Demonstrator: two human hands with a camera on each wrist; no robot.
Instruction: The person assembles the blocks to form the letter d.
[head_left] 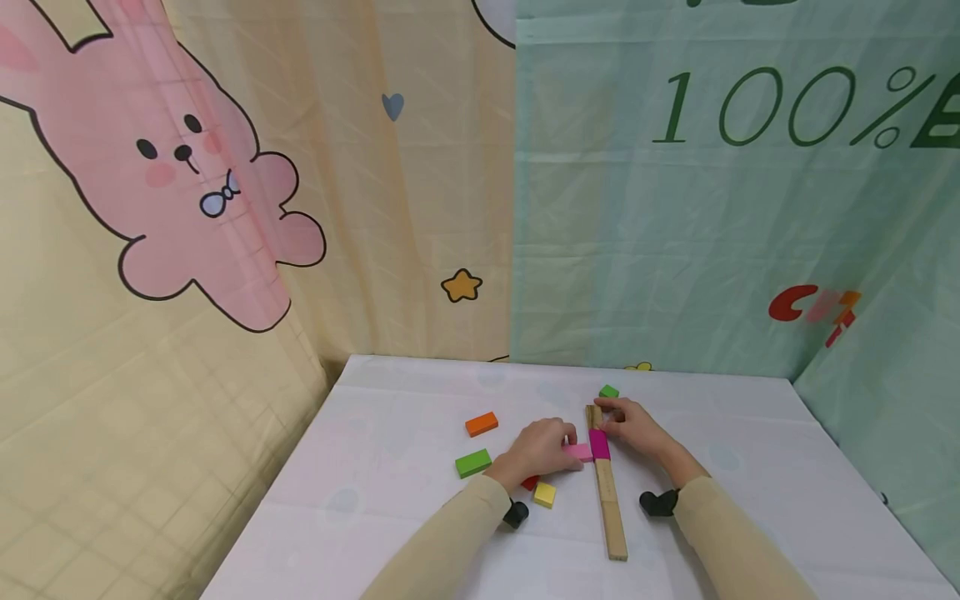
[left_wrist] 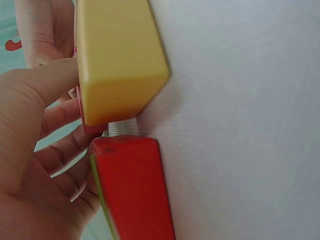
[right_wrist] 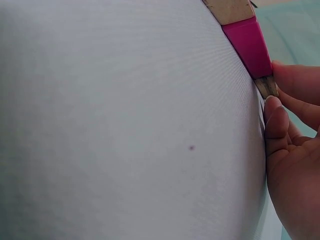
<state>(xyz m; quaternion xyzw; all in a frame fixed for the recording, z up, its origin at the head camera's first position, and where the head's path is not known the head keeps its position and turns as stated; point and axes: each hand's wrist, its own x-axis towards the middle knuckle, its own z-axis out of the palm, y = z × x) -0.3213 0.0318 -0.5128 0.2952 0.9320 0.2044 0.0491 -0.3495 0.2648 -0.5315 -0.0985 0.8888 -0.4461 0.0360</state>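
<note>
A straight row of blocks lies on the table: plain wooden blocks (head_left: 611,517) at the near end, a magenta block (head_left: 599,444) in the middle and a wooden block (head_left: 593,416) at the far end. My left hand (head_left: 542,447) pinches a light pink block (head_left: 580,452), whose end is at the magenta block's left side; whether they touch, I cannot tell. With thumb and fingertips, my right hand (head_left: 636,427) grips the far wooden block (right_wrist: 266,87). In the left wrist view, a yellow block (left_wrist: 120,50) and a red block (left_wrist: 131,190) partly hide the left fingertips.
An orange block (head_left: 482,424) and a long green block (head_left: 473,463) lie to the left on the white-covered table (head_left: 360,517). A smaller green block (head_left: 609,391) sits beyond the row's far end. Printed curtains (head_left: 420,208) stand behind the table.
</note>
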